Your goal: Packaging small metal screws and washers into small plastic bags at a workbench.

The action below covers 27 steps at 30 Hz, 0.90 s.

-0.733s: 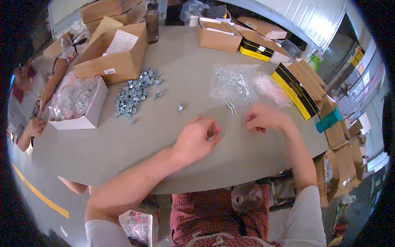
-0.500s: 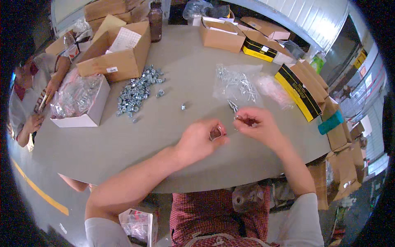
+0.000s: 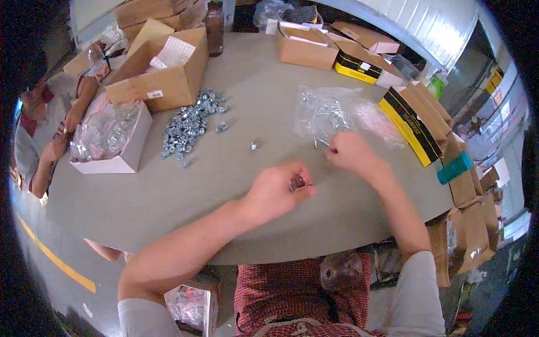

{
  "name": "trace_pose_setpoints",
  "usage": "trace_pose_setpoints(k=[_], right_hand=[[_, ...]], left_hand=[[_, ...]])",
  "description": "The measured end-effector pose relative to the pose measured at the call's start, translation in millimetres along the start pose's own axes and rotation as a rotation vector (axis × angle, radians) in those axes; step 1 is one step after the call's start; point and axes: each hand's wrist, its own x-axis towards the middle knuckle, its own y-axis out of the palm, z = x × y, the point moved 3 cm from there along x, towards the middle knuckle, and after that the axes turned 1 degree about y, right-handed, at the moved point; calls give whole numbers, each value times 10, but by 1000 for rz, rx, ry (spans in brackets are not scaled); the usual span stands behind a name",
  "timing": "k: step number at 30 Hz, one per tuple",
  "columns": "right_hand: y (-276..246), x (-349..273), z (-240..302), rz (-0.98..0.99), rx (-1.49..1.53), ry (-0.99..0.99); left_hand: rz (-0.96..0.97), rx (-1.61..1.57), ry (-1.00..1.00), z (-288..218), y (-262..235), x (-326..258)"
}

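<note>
My left hand (image 3: 278, 191) is curled closed above the grey table, its fingers ringed round something small with a shiny, clear-looking edge that I cannot make out. To its right and a little farther away, my right hand (image 3: 353, 153) has its fingers bent together beside a few loose screws (image 3: 321, 142); its fingertips are partly hidden and blurred. Just beyond it lies a clear plastic bag (image 3: 303, 121) with many silver screws (image 3: 331, 109). A single small metal nut (image 3: 254, 145) rests beyond my left hand. A heap of similar nuts (image 3: 188, 126) lies farther left.
A white box of clear bags (image 3: 140, 140) and a brown carton (image 3: 129, 90) stand at the left, by another person (image 3: 48, 129). Pinkish plastic bags (image 3: 382, 123), a black-and-yellow box (image 3: 410, 126) and a teal roll (image 3: 455, 167) are at the right. A dark bottle (image 3: 214, 31) stands behind.
My right hand has moved away from my left, outward and slightly farther across the table, to the loose screws. My left hand stays nearly in place, still curled.
</note>
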Motion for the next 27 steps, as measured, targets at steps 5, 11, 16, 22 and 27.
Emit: trace_pose_setpoints(k=[5, 11, 16, 22, 27], right_hand=[[-159, -219, 276, 96, -235, -107], [-517, -555, 600, -407, 662, -496], [-471, -254, 640, -376, 802, -564], [-258, 859, 1173, -128, 684, -517], [-84, 1690, 1452, -261, 500, -575]], left_hand=[[25, 4, -27, -75, -46, -23], [-52, -63, 46, 54, -17, -7], [-109, -67, 92, 41, -6, 32], [14, -64, 94, 94, 41, 14], [23, -34, 75, 25, 75, 5]])
